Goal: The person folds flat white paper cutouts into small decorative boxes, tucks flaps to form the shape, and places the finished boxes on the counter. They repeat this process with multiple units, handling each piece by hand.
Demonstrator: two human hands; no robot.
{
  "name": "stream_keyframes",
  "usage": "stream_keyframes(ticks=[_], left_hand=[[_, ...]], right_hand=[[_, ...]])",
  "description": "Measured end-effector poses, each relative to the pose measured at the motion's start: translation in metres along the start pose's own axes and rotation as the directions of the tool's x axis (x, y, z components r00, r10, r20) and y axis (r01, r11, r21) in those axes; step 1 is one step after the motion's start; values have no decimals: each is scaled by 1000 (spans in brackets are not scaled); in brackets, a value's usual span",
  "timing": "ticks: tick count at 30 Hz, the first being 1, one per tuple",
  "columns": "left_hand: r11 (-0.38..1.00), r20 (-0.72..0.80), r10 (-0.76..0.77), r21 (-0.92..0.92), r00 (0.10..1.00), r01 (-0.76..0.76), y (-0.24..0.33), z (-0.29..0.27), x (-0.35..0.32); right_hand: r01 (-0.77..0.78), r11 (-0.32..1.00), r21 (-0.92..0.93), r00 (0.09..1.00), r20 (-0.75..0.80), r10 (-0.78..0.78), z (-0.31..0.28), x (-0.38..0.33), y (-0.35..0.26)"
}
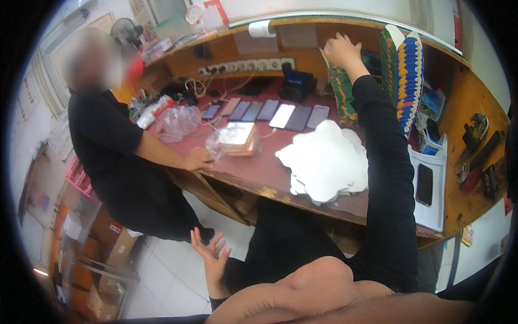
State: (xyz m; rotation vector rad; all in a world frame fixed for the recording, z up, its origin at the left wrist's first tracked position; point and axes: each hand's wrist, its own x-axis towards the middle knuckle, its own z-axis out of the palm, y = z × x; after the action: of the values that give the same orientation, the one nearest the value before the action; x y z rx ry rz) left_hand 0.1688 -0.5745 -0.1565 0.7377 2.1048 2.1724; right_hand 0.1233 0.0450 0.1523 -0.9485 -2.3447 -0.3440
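Note:
My right hand (343, 51) reaches far over the desk to the top of a green patterned stack of card pieces (341, 96). Its fingers are spread at the upper edge of that stack, and no firm hold shows. Beside it stand another green stack (388, 59) and a blue, yellow and orange scalloped stack (408, 81). Nearer, under my right forearm's left side, lies a pile of white scalloped card pieces (326, 162). Away from the desk, my left hand (210, 256) hangs low with the palm up and fingers apart, holding nothing.
Several phones (282, 115) lie in a row before a power strip (248, 66). A plastic-wrapped bundle (237, 140) sits near the front edge. Another person (108, 124) stands at the left, one hand on the desk. At right are a phone on a white tray (431, 216) and hanging tools (475, 135).

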Motion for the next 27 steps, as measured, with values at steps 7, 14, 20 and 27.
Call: stream_keyframes(ticks=[7, 14, 20, 27], left_hand=[[1000, -10, 6, 15, 1000, -6, 7, 14, 16], [996, 17, 75, -42, 997, -74, 7, 44, 21], [999, 51, -41, -32, 998, 43, -7, 42, -1], [999, 121, 26, -35, 992, -21, -10, 56, 8]], right_hand=[[520, 850, 90, 630, -712, -310, -28, -38, -9], [744, 638, 201, 639, 65, -766, 80, -146, -40], [357, 723, 592, 728, 308, -612, 141, -169, 0], [329, 748, 576, 765, 302, -569, 93, -160, 13]])
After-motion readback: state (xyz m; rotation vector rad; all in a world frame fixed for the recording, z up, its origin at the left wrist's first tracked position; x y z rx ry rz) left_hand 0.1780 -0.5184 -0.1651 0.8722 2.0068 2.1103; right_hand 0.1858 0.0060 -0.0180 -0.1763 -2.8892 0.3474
